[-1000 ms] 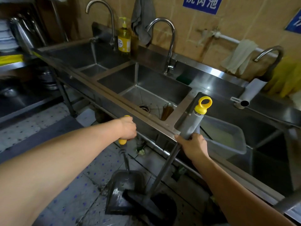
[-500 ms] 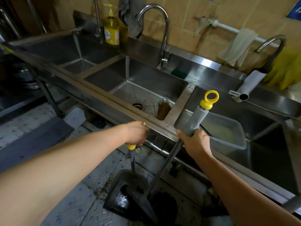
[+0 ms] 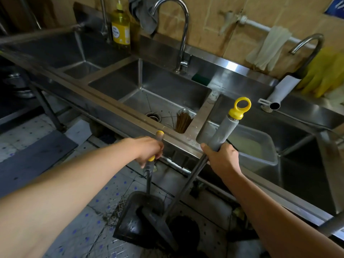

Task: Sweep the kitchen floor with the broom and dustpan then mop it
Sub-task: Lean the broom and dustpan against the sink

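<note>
My left hand [image 3: 149, 151] grips the yellow-topped handle of a dark dustpan [image 3: 137, 216], whose pan stands on the tiled floor below the sink edge. My right hand [image 3: 221, 159] holds the grey foam grip of the broom [image 3: 226, 127], which ends in a yellow ring cap. The broom's pole slants down to its dark head [image 3: 160, 231], which sits inside the dustpan's mouth. Dark debris [image 3: 113, 211] lies on the floor just left of the pan. No mop is in view.
A long steel triple sink [image 3: 115, 107] runs across in front of me, its rim just beyond my hands. A clear plastic tub [image 3: 260, 155] sits in the right basin, chopsticks [image 3: 183, 121] in the middle one. Yellow soap bottle [image 3: 120, 28] and gloves [image 3: 323, 73] line the back.
My view has shifted closer and slightly left. Both hands keep their grips. The broom head has worked deeper into the dustpan, and the pan has shifted a little to the right.
</note>
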Demonstrator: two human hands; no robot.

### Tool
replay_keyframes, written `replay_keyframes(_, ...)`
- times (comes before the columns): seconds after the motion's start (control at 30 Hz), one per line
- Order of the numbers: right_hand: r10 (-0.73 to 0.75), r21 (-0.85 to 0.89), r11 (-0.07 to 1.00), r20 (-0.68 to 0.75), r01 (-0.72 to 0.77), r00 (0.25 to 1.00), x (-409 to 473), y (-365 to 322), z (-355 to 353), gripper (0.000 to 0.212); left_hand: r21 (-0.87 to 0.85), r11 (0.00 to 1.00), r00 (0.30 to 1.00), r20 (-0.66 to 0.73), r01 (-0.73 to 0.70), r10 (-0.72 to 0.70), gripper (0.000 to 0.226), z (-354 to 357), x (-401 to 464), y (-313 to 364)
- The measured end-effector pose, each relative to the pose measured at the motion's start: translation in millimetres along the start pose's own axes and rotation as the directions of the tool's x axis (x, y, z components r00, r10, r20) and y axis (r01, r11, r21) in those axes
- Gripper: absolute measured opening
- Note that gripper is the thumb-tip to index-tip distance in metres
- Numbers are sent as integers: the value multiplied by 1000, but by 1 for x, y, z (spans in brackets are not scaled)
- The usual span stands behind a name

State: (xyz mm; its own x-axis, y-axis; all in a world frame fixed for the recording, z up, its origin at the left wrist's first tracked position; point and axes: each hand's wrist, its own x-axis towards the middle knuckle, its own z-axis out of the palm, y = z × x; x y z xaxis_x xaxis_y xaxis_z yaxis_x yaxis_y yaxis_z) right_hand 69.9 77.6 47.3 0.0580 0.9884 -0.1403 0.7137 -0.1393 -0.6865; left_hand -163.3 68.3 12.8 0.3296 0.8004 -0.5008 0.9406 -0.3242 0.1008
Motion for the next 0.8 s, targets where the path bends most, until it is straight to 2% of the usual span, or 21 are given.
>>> replay_keyframes(0.03, -2, -1, 1000, 3, 2, 1000, -1, 0, 1, 48, -33, 999, 1000, 4, 8, -8, 42, 4, 1, -2)
replay_keyframes(0.1, -5, 1, 1000, 7, 5, 1000, -2, 0, 2, 48, -151, 988, 999, -47, 18, -26, 40, 9, 2, -1)
replay_keyframes(0.23, -16, -3, 1000, 19, 16, 1000, -5, 1, 2, 48, -377, 926, 955, -286, -35, -80, 10, 20, 3, 15)
replay_keyframes(0.27, -17, -3, 1000, 17, 17, 1000, -5, 1, 2, 48, -430, 901, 933, -345, -58, -105, 11, 21, 2, 19)
replay_keyframes(0.33, -16, 3, 1000, 13, 16, 1000, -5, 1, 2, 48, -559, 827, 903, -384, -60, -194, 29, 26, 2, 24)
replay_keyframes(0.4, -19, 2, 1000, 15, 19, 1000, -7, 1, 0, 47, -711, 703, 891, -321, -3, -322, 45, 28, 3, 27)
replay_keyframes(0.47, -25, 8, 1000, 14, 25, 1000, -8, 2, -2, 46, -831, 552, 892, -191, 75, -410, 57, 32, 7, 28)
replay_keyframes(0.57, -25, 16, 1000, 7, 25, 1000, -10, 3, -4, 46, -903, 409, 910, -52, 133, -411, 51, 35, 13, 31)
replay_keyframes(0.63, -21, 20, 1000, 9, 21, 1000, -10, 4, -5, 47, -925, 359, 925, -22, 125, -378, 43, 35, 13, 35)
replay_keyframes(0.7, -20, 21, 1000, 9, 20, 1000, -11, 4, -7, 47, -938, 329, 931, -17, 112, -364, 50, 33, 13, 39)
replay_keyframes(0.8, -24, 20, 1000, 9, 24, 1000, -12, 4, -11, 46, -923, 362, 932, -12, 129, -362, 56, 28, 15, 39)
